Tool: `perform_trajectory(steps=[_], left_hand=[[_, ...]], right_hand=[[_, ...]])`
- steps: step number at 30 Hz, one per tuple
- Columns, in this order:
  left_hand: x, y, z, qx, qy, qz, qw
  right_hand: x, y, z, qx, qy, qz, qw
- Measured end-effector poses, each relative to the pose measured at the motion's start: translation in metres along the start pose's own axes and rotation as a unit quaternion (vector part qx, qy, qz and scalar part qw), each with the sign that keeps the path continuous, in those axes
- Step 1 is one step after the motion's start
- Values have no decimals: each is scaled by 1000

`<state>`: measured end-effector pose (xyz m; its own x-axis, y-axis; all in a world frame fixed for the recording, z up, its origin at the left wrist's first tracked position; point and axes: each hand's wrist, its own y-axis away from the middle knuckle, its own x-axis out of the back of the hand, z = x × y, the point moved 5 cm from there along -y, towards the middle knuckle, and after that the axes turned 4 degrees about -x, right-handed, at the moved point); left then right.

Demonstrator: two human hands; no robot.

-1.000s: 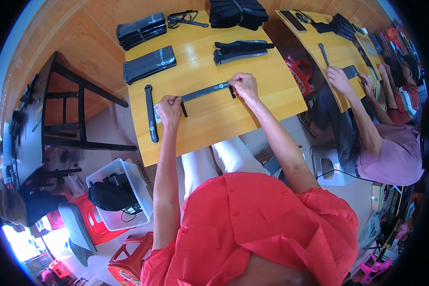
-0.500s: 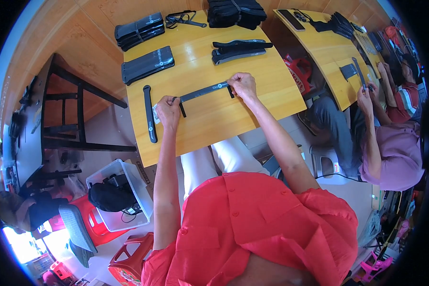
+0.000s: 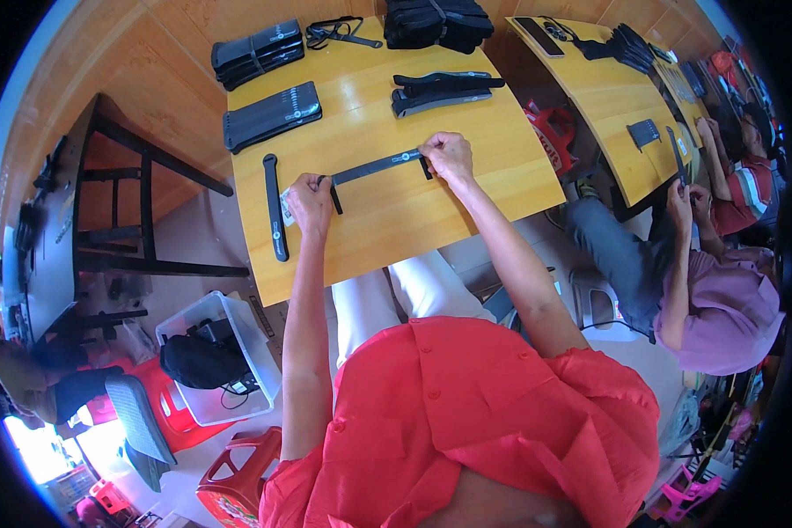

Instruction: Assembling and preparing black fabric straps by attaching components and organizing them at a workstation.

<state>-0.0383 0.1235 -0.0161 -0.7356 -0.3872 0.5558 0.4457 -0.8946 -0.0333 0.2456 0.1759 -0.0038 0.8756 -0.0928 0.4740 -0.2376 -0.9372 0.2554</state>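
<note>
Your yellow table (image 3: 387, 238) fills the upper middle of the view, with the work held over its near half. At its far edge you have a thick, banded black bundle (image 3: 438, 25); to the left of that, a banded stack of straps (image 3: 258, 56), and nearer you a flat stack of straps (image 3: 273, 116). A pair of folded black straps (image 3: 444, 95) lies on the right side. The held black strap (image 3: 370, 169) is stretched between your hands, its long axis running crosswise and slanting, the right end farther from you than the left. A short dark tail angles toward you at each end, and a pale printed mark sits near the right end. On the left, a loose strap (image 3: 275, 209) lies lengthwise, roughly pointing toward you, just beside your left hand (image 3: 310, 204). That hand pinches the strap's left end, its forearm rising almost straight from below. Your right hand (image 3: 449, 160) pinches the right end, fingers curled, its forearm slanting up and inward from the lower right; it sits farther forward than the left.
</note>
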Motion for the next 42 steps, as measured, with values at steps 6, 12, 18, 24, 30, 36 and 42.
perform_trajectory(steps=[6, 12, 18, 24, 30, 36, 42], left_hand=[[5, 7, 19, -26, -45, 9, 999], [8, 8, 19, -29, -52, 14, 998], [9, 11, 25, -38, -72, 14, 997], [11, 13, 31, -49, -85, 22, 995], [10, 14, 32, -43, -81, 21, 996], [10, 14, 29, -46, -82, 18, 995], [10, 14, 28, -43, -87, 16, 995]], right_hand=[[1, 0, 2, -5, 7, 4, 1000], [-1, 2, 0, -12, 19, 2, 1000], [-3, -6, 8, 23, 41, 24, 999], [-2, -5, 5, 49, 67, 39, 996], [0, 0, 1, 43, 79, 45, 995], [2, 7, -9, 66, 100, 58, 991], [3, 11, -12, 76, 102, 67, 990]])
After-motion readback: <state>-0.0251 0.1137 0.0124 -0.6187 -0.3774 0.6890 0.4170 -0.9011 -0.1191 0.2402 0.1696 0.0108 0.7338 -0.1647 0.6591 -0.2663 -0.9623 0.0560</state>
